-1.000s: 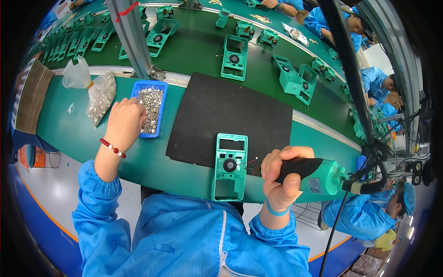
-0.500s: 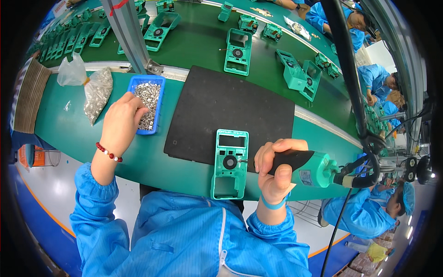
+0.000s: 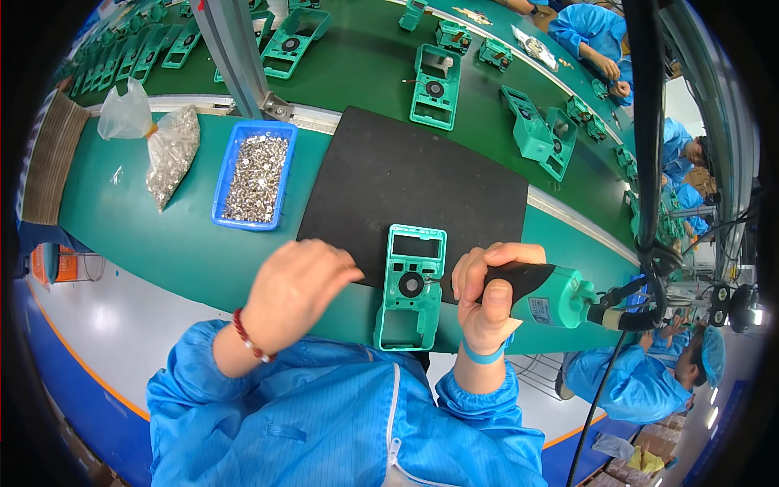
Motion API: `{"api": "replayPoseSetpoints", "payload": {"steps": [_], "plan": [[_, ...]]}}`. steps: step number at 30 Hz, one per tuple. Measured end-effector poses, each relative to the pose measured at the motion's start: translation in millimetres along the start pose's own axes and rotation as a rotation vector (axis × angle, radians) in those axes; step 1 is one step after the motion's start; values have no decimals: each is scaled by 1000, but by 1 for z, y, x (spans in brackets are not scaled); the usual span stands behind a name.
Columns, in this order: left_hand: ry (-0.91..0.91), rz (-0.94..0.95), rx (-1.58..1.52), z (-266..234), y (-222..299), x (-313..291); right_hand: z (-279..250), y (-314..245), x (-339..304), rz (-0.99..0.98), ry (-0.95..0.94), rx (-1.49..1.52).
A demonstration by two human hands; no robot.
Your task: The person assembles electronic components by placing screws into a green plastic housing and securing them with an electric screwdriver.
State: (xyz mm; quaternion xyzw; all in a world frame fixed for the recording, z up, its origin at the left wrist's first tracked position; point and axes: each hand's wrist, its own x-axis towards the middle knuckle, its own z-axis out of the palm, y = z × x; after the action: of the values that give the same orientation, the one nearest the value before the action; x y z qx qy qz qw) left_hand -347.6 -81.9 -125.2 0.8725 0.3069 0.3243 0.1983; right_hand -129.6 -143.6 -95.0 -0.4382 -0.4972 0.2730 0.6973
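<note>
A green plastic housing (image 3: 415,305) with a black round part (image 3: 411,284) in it lies upright in front of me, over the near edge of a black mat (image 3: 454,203). My right hand (image 3: 485,304) grips a green and black electric screwdriver (image 3: 552,299), its tip pointing left at the round part's edge. To the left of the housing hovers my left hand (image 3: 300,284), slightly blurred. Its fingers are pressed together toward the housing, and whatever is between them is hidden. Small silver screws (image 3: 256,178) fill a blue tray (image 3: 217,203) beyond that hand.
A tied clear bag (image 3: 173,154) of small metal parts lies left of the tray, near stacked cardboard (image 3: 45,162). Behind a metal post (image 3: 235,57), a green belt (image 3: 357,73) carries several more housings (image 3: 436,88). A black cable hangs at right; co-workers (image 3: 596,40) sit beyond.
My left hand has left the screw tray and come right and nearer, close to the housing. My right hand and the screwdriver have hardly moved. The view has shifted slightly.
</note>
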Motion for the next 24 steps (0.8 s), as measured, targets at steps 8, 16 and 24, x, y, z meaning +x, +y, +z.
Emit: {"api": "replayPoseSetpoints", "payload": {"steps": [8,16,24], "plan": [[-100,174,-88,33,29,-15,-7,7,-3,28,-26,54],[-106,222,-75,56,40,-15,-6,9,-5,72,-24,95],[-122,202,28,67,40,-19,2,12,-3,48,-40,5]]}}
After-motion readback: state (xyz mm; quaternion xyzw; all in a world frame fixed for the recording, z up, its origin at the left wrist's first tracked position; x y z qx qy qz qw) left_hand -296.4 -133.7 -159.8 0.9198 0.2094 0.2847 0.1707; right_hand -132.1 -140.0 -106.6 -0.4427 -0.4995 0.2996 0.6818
